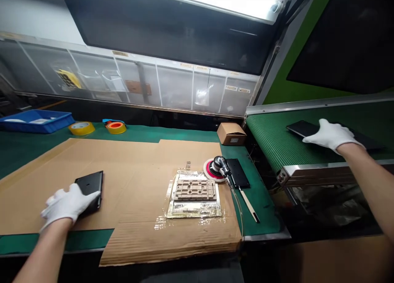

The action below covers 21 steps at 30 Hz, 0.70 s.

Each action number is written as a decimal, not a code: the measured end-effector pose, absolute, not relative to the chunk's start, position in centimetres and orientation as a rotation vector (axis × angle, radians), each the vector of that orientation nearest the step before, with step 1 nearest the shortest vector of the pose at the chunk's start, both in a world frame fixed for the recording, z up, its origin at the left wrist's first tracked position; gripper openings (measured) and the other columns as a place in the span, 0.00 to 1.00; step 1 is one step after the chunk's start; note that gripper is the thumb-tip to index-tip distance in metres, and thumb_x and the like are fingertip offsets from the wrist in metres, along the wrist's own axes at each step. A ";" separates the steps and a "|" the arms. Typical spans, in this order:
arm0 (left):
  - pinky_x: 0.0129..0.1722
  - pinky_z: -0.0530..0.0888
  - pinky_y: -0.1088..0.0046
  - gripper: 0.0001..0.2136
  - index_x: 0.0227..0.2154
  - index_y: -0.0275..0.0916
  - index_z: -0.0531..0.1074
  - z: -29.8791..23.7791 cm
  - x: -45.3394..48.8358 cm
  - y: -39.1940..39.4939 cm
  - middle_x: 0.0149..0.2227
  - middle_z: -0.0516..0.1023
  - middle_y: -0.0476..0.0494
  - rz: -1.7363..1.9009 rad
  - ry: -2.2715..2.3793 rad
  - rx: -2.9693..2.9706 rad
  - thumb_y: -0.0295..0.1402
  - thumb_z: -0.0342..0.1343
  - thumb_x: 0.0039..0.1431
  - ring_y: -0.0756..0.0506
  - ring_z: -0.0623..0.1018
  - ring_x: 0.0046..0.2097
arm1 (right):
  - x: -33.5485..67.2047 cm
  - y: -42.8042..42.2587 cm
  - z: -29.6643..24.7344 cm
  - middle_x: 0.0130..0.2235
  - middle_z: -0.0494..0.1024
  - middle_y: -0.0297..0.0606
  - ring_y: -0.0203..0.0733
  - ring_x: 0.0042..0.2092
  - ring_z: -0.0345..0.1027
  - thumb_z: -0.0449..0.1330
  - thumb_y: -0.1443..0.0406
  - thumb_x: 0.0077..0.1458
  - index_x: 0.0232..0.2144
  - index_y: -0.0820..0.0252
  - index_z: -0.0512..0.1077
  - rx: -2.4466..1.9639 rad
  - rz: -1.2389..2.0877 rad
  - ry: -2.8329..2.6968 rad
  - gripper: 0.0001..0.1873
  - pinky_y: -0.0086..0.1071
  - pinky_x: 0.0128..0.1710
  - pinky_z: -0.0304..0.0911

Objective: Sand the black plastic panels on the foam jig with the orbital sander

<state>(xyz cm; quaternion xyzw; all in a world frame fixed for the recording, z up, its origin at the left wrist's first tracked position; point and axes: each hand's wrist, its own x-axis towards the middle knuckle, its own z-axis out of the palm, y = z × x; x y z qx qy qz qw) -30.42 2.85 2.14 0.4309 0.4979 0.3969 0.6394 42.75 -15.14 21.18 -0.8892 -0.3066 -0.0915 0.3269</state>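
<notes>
My left hand (68,205), in a white glove, grips a thin black rectangular panel (89,184) over the brown cardboard (132,180). Its thumb lies across the panel's right edge, and the hand covers the lower left part. Off to the right, my gloved right hand (331,135) spans another flat black panel (300,128) on the green conveyor belt (271,131). The thumb points left along that panel's near side; the fingertips are partly hidden. Between my hands, a beige slotted block (195,190) sits on a worn white board (193,212) taped to the cardboard.
Beside the block rests a round sander (214,170) with a hose. Near it are a black panel (238,174), a brush-like tool (249,205) and a small carton (231,134). Tape rolls (81,128) and a blue tray (37,121) stand back left. Clear bins (175,86) hang behind.
</notes>
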 end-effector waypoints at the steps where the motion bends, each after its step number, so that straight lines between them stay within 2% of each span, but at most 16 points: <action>1: 0.54 0.68 0.40 0.19 0.28 0.34 0.69 2.7 -28.2 1.4 0.46 0.83 0.39 1.067 1.263 1.039 0.30 0.38 0.72 0.30 0.66 0.67 | 40.2 -15.5 20.9 0.57 0.75 0.58 0.80 0.63 0.60 0.79 0.59 0.32 0.50 0.65 0.76 -2.458 -0.189 -0.899 0.40 0.72 0.59 0.53; 2: 0.61 0.63 0.41 0.11 0.35 0.35 0.73 3.3 -25.6 -0.4 0.56 0.80 0.40 1.146 1.345 1.076 0.30 0.46 0.69 0.30 0.55 0.72 | 36.9 -15.8 20.2 0.60 0.73 0.56 0.75 0.63 0.63 0.78 0.54 0.37 0.61 0.63 0.69 -2.439 -0.142 -1.039 0.50 0.66 0.59 0.59; 3: 0.67 0.57 0.45 0.06 0.41 0.38 0.74 3.8 -22.6 -2.7 0.63 0.74 0.40 1.193 1.399 1.093 0.30 0.57 0.63 0.31 0.47 0.74 | 32.9 -16.1 19.0 0.60 0.73 0.52 0.69 0.61 0.67 0.75 0.49 0.42 0.68 0.58 0.63 -2.359 -0.051 -1.166 0.54 0.60 0.59 0.62; 4: 0.72 0.50 0.51 0.16 0.50 0.41 0.74 4.2 -19.5 -5.3 0.69 0.66 0.40 1.197 1.342 1.127 0.32 0.65 0.58 0.33 0.45 0.75 | 28.4 -16.5 17.5 0.59 0.75 0.48 0.63 0.58 0.72 0.72 0.47 0.47 0.69 0.54 0.61 -2.248 0.069 -1.285 0.51 0.57 0.57 0.66; 5: 0.73 0.47 0.56 0.25 0.57 0.45 0.71 4.3 -16.3 -8.0 0.72 0.61 0.41 1.168 1.180 1.119 0.34 0.68 0.56 0.36 0.49 0.75 | 23.7 -17.0 15.6 0.58 0.76 0.47 0.60 0.56 0.73 0.70 0.47 0.50 0.68 0.54 0.63 -2.112 0.172 -1.405 0.47 0.54 0.56 0.68; 6: 0.74 0.50 0.57 0.31 0.62 0.49 0.67 4.3 -13.2 -10.7 0.73 0.59 0.43 1.045 0.926 1.055 0.36 0.69 0.56 0.37 0.53 0.75 | 19.0 -17.6 13.5 0.59 0.75 0.46 0.57 0.56 0.73 0.69 0.48 0.52 0.68 0.54 0.63 -1.973 0.289 -1.509 0.45 0.51 0.57 0.68; 8: 0.72 0.57 0.55 0.37 0.62 0.44 0.69 3.7 -8.5 -15.3 0.68 0.68 0.36 0.913 0.570 0.858 0.37 0.73 0.49 0.33 0.60 0.72 | 11.0 -19.5 9.3 0.60 0.74 0.46 0.56 0.60 0.70 0.68 0.50 0.54 0.66 0.55 0.65 -1.734 0.424 -1.656 0.42 0.49 0.60 0.67; 11: 0.70 0.61 0.58 0.23 0.55 0.37 0.77 1.9 -6.2 -19.0 0.58 0.79 0.36 0.920 0.484 0.497 0.36 0.65 0.56 0.34 0.70 0.66 | 6.9 -22.9 4.3 0.65 0.70 0.47 0.56 0.66 0.63 0.63 0.51 0.61 0.65 0.55 0.66 -1.557 0.507 -1.778 0.34 0.51 0.66 0.60; 13: 0.66 0.65 0.53 0.23 0.54 0.34 0.78 0.9 -7.5 -19.9 0.55 0.81 0.35 0.883 0.424 0.289 0.35 0.60 0.56 0.32 0.76 0.60 | 9.9 -24.3 1.4 0.65 0.70 0.43 0.52 0.65 0.65 0.57 0.53 0.65 0.65 0.52 0.67 -1.639 0.503 -1.654 0.29 0.48 0.65 0.61; 14: 0.64 0.66 0.50 0.25 0.55 0.32 0.77 0.6 -8.5 -20.2 0.54 0.81 0.33 0.842 0.381 0.214 0.35 0.59 0.54 0.30 0.78 0.57 | 12.4 -24.5 -0.2 0.64 0.72 0.44 0.52 0.63 0.67 0.55 0.52 0.66 0.64 0.52 0.68 -1.761 0.394 -1.508 0.28 0.49 0.65 0.62; 16: 0.61 0.68 0.48 0.28 0.56 0.28 0.76 0.4 -10.5 -20.7 0.54 0.81 0.30 0.757 0.306 0.110 0.35 0.57 0.52 0.29 0.80 0.53 | 18.0 -24.5 -3.9 0.59 0.75 0.53 0.61 0.59 0.69 0.52 0.49 0.64 0.61 0.60 0.72 -2.082 0.120 -1.289 0.32 0.57 0.61 0.63; 18: 0.59 0.69 0.50 0.27 0.55 0.26 0.76 0.5 -11.6 -21.1 0.52 0.81 0.29 0.708 0.258 0.050 0.35 0.55 0.53 0.30 0.81 0.50 | 22.6 -24.3 -7.6 0.52 0.76 0.64 0.73 0.53 0.71 0.56 0.43 0.56 0.60 0.69 0.73 -2.449 0.129 -1.251 0.41 0.65 0.51 0.66; 19: 0.58 0.70 0.51 0.27 0.54 0.25 0.76 0.7 -11.9 -21.3 0.52 0.81 0.29 0.686 0.238 0.027 0.35 0.54 0.53 0.31 0.82 0.50 | 24.2 -24.2 -9.2 0.49 0.76 0.67 0.76 0.50 0.71 0.58 0.42 0.53 0.59 0.72 0.73 -2.562 0.138 -1.233 0.44 0.66 0.47 0.66; 21: 0.56 0.71 0.52 0.26 0.53 0.26 0.77 0.9 -11.9 -21.6 0.51 0.82 0.30 0.671 0.217 -0.005 0.34 0.54 0.53 0.32 0.82 0.49 | 26.1 -24.2 -11.5 0.43 0.77 0.65 0.74 0.45 0.73 0.59 0.45 0.53 0.58 0.72 0.73 -2.656 0.226 -1.229 0.42 0.63 0.42 0.67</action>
